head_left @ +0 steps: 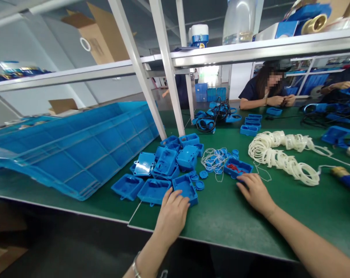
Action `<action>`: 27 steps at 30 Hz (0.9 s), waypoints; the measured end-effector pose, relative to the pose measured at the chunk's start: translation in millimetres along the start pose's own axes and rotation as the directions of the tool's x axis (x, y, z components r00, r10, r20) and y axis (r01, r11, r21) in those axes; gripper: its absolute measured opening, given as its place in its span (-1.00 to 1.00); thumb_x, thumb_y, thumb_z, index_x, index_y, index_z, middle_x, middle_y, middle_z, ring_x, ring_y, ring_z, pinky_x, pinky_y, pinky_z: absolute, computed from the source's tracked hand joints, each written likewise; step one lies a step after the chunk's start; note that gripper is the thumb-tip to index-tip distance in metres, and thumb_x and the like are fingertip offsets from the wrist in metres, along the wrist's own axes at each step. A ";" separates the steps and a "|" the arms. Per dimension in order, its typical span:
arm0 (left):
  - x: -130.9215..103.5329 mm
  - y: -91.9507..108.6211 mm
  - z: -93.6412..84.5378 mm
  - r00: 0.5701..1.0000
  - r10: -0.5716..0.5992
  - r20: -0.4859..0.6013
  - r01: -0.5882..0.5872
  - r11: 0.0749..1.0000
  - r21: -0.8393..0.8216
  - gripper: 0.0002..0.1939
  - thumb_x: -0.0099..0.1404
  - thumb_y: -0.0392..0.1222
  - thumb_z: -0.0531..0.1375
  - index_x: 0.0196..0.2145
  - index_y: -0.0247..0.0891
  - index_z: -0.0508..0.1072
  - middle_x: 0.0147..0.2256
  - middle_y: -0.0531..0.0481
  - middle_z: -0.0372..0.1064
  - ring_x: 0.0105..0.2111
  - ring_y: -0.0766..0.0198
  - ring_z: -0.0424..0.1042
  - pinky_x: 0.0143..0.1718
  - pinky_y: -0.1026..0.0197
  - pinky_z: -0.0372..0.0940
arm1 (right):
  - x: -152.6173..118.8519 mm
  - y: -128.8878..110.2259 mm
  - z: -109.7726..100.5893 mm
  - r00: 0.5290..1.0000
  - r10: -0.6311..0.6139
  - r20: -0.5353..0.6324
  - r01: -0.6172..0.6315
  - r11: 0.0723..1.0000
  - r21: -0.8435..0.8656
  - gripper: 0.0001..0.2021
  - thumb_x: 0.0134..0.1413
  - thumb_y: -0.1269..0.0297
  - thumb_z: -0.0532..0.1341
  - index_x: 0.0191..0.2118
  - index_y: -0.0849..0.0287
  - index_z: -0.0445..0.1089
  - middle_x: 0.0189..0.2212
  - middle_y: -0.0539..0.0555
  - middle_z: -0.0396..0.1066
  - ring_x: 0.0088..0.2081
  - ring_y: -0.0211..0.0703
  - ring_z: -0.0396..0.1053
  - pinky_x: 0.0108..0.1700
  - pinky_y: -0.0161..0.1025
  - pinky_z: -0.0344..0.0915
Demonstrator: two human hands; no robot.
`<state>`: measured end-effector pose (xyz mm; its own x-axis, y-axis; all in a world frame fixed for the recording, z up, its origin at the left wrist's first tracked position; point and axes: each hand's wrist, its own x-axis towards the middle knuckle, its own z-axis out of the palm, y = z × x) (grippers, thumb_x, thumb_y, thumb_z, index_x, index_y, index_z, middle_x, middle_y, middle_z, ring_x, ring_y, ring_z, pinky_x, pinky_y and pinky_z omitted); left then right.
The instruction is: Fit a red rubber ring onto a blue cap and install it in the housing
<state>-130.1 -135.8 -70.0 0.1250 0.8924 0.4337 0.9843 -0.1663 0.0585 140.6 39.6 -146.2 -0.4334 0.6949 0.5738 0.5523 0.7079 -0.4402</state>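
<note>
My left hand (173, 210), fingers bent a little and apart, rests at the near edge of an open blue box (185, 185). Other blue boxes (166, 162) are heaped behind and to its left. My right hand (255, 191) touches the near right edge of a small blue box (247, 166) that holds red parts (234, 167); its thumb and fingers are apart. Between the hands are small round blue caps (200, 185), and behind them lies a tangle of white cords (213, 160). Whether either hand grips its box is hard to see.
A big blue crate (105, 146) stands at the left. White rings (284, 158) lie at the right, near a brass and blue part (347, 178). White shelf posts (169, 69) rise behind the heap. A person (267, 87) works across the table.
</note>
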 end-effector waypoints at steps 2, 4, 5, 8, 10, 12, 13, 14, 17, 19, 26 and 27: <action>0.2 22.8 4.2 0.999 0.027 -0.029 -0.028 0.999 -0.033 -0.85 0.29 -0.33 0.07 -0.23 -0.25 0.42 -0.35 -0.02 0.38 -0.16 0.14 0.32 0.13 -0.17 0.03 | -1.6 -6.9 2.8 0.997 -0.068 0.027 0.067 0.997 0.026 -0.80 0.15 0.21 0.11 -0.18 0.11 0.41 -0.21 0.10 0.40 -0.09 -0.07 0.28 0.04 -0.10 0.23; 3.2 52.7 11.0 0.997 0.044 -0.056 -0.048 0.997 -0.067 -0.83 0.29 -0.31 0.08 -0.18 -0.26 0.40 -0.36 -0.01 0.36 -0.23 0.19 0.31 0.10 -0.15 0.06 | -3.8 -6.7 4.2 0.997 -0.082 0.016 0.081 0.996 0.036 -0.82 0.15 0.26 0.10 -0.20 0.12 0.42 -0.20 0.11 0.39 -0.09 -0.08 0.28 0.03 -0.10 0.25; 6.0 68.6 16.0 0.997 0.048 -0.064 -0.054 0.995 -0.080 -0.82 0.29 -0.31 0.07 -0.15 -0.27 0.39 -0.37 -0.02 0.36 -0.25 0.19 0.31 0.07 -0.13 0.10 | -4.6 -4.3 4.1 0.997 -0.072 0.000 0.072 0.997 0.039 -0.82 0.16 0.27 0.09 -0.20 0.14 0.41 -0.20 0.12 0.39 -0.10 -0.08 0.28 0.02 -0.10 0.25; 21.2 114.3 37.7 0.998 0.055 -0.044 -0.059 0.993 -0.097 -0.77 0.31 -0.29 0.05 -0.09 -0.31 0.36 -0.37 -0.07 0.35 -0.28 0.14 0.30 -0.15 -0.04 0.25 | -3.8 8.1 0.5 0.998 -0.007 -0.063 0.011 0.998 0.056 -0.80 0.18 0.28 0.06 -0.19 0.19 0.38 -0.22 0.16 0.38 -0.13 -0.08 0.30 -0.01 -0.08 0.28; 35.7 140.7 55.5 0.999 0.051 -0.004 -0.051 0.994 -0.092 -0.75 0.31 -0.28 0.03 -0.08 -0.31 0.36 -0.38 -0.08 0.35 -0.31 0.09 0.30 -0.25 -0.03 0.28 | -0.1 17.7 -3.6 0.994 0.046 -0.099 -0.038 0.996 0.078 -0.79 0.20 0.28 0.03 -0.18 0.20 0.36 -0.24 0.15 0.39 -0.15 -0.10 0.32 -0.04 -0.09 0.30; 50.4 163.2 71.1 0.999 0.034 0.037 -0.031 0.996 -0.081 -0.75 0.31 -0.30 0.02 -0.09 -0.33 0.37 -0.38 -0.10 0.35 -0.31 0.05 0.31 -0.28 -0.06 0.30 | 4.9 27.2 -8.4 0.986 0.101 -0.130 -0.089 0.991 0.101 -0.77 0.22 0.28 0.00 -0.16 0.20 0.34 -0.25 0.14 0.40 -0.18 -0.12 0.35 -0.07 -0.12 0.32; 56.7 172.5 76.3 0.998 0.022 0.057 -0.017 0.997 -0.080 -0.73 0.29 -0.31 0.04 -0.05 -0.34 0.35 -0.36 -0.12 0.36 -0.30 0.03 0.31 -0.27 -0.07 0.30 | 7.2 31.8 -10.9 0.981 0.129 -0.144 -0.114 0.987 0.111 -0.76 0.22 0.27 -0.01 -0.14 0.21 0.34 -0.24 0.14 0.41 -0.18 -0.12 0.36 -0.08 -0.12 0.32; 62.0 180.2 78.9 0.997 0.010 0.078 -0.004 0.996 -0.084 -0.68 0.27 -0.30 0.07 -0.01 -0.36 0.32 -0.34 -0.14 0.36 -0.28 0.01 0.31 -0.27 -0.08 0.31 | 9.0 36.2 -13.5 0.975 0.156 -0.156 -0.138 0.983 0.119 -0.76 0.23 0.26 -0.01 -0.13 0.21 0.33 -0.23 0.15 0.41 -0.18 -0.11 0.37 -0.09 -0.12 0.33; 70.8 186.3 68.3 0.991 0.017 0.129 0.001 0.991 -0.135 -0.45 0.20 -0.13 0.20 0.11 -0.36 0.19 -0.19 -0.17 0.34 -0.21 0.01 0.30 -0.20 -0.04 0.32 | 10.3 44.5 -20.7 0.960 0.220 -0.172 -0.199 0.971 0.132 -0.75 0.22 0.22 0.01 -0.12 0.20 0.34 -0.20 0.14 0.43 -0.17 -0.09 0.39 -0.10 -0.11 0.32; 73.4 169.3 50.5 0.985 0.052 0.162 -0.015 0.975 -0.222 -0.43 0.23 0.00 0.16 0.13 -0.23 0.16 -0.09 -0.10 0.30 -0.14 0.06 0.27 -0.11 0.01 0.29 | 7.7 42.1 -23.8 0.955 0.245 -0.167 -0.223 0.965 0.136 -0.75 0.20 0.20 0.03 -0.13 0.19 0.35 -0.21 0.13 0.43 -0.18 -0.09 0.39 -0.10 -0.11 0.32; 102.3 24.7 44.3 0.948 0.044 0.316 0.088 0.916 -0.392 -0.69 0.25 -0.18 0.16 -0.04 -0.21 0.33 -0.16 -0.09 0.31 -0.13 0.09 0.25 -0.05 -0.01 0.21 | 8.8 0.7 -17.1 0.972 0.233 -0.025 -0.225 0.958 0.175 -0.80 0.17 0.18 0.09 -0.19 0.11 0.39 -0.27 0.03 0.45 -0.21 -0.20 0.40 -0.09 -0.26 0.31; 108.3 10.9 52.2 0.937 0.076 0.341 0.078 0.906 -0.415 -0.63 0.16 -0.18 0.26 -0.06 -0.19 0.35 -0.16 -0.07 0.31 -0.13 0.08 0.26 -0.06 0.01 0.23 | 11.3 -1.7 -16.0 0.970 0.244 -0.010 -0.238 0.955 0.178 -0.79 0.17 0.18 0.08 -0.18 0.10 0.38 -0.26 0.02 0.45 -0.22 -0.22 0.41 -0.11 -0.28 0.32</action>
<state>-99.3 -19.0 -69.3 0.2345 0.9666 0.1038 0.8503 -0.2557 0.4601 146.1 44.2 -128.0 -0.2783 0.8453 0.4561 0.5035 0.5328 -0.6801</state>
